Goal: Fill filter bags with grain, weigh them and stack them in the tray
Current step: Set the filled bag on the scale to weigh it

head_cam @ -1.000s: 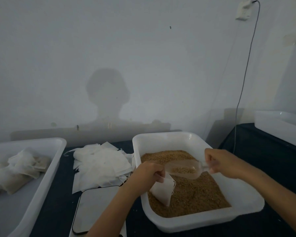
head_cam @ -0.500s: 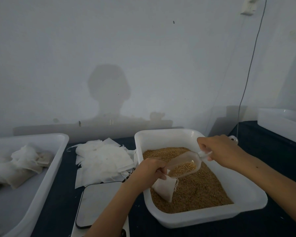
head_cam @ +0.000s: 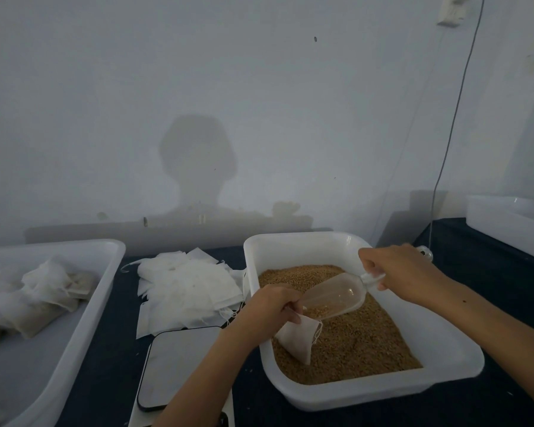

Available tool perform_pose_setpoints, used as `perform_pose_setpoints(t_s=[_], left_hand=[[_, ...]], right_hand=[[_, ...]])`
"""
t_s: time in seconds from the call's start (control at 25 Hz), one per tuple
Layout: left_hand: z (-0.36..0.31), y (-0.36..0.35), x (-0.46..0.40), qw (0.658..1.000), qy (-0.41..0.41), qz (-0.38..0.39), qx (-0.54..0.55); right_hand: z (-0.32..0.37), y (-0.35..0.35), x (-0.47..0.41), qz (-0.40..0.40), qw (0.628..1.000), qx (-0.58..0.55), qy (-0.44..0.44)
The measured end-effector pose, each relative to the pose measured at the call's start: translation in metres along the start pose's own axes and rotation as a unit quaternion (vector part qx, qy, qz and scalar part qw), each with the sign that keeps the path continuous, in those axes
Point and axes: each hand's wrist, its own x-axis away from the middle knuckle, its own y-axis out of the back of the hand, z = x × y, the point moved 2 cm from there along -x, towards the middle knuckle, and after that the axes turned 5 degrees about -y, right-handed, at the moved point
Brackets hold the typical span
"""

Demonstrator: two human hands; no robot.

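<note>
No legible text, labels, brand names, numbers or signs anywhere in the frame, scale [head_cam: 179, 368] at lower centre showing a blank top with no readable display, white tubs, filter bags and wall all unmarked

Two bare forearms, no sleeves

The left hand [head_cam: 270, 306] and right hand [head_cam: 404, 274] are uncovered, without gloves, rings or a watch; both forearms enter bare from 6 and 4 o'clock, a small dark mark on the right one.
</note>
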Motion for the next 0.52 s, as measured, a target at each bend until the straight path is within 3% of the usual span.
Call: perform_pose_setpoints(t_s=[0.16, 0.28, 0.4, 0.52], left_hand=[[0.003, -0.001, 0.001, 0.999, 0.003, -0.038, 0.016], [0.003, 0.0, 0.005, 0.99, 0.004, -0.129, 0.051], [-0.003, 0.008, 0.008, 0.968, 0.002, -0.237, 0.084], [-0.01, 0.028, 0.01, 0.941, -0.004, -0.324, 0.093]], right_hand=[[-0.016, -0.014, 0.005, 0.114, 0.98, -0.158, -0.044], [-0.028, -0.025, 0.012, 0.195, 0.94, -0.268, -0.078], [-0.027, -0.041, 0.013, 0.206, 0.906, -0.341, -0.14], [-0.011, -0.06, 0.007, 0.2, 0.918, -0.302, -0.161]])
